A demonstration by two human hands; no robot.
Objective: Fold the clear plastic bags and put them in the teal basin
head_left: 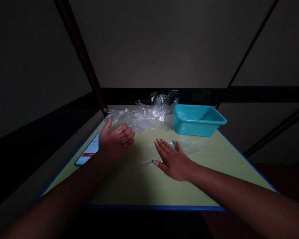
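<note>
A clear plastic bag (149, 153) lies flattened on the table, with my right hand (173, 160) resting on top of it. That hand is open, palm down, its fingers stretched out and the thumb apart. Part of the bag is hidden under the palm, and its far end shows past the fingers. My left hand (116, 137) is raised over the left side of the table, beside the phone. Its fingers are curled in and the thumb points up; I see nothing held in it.
A heap of crumpled clear plastic bags (151, 116) covers the back of the table (159, 192). A turquoise plastic basin (195, 127) stands at the back right. A phone (89, 152) with a lit screen lies near the left edge. Walls rise behind and at the left.
</note>
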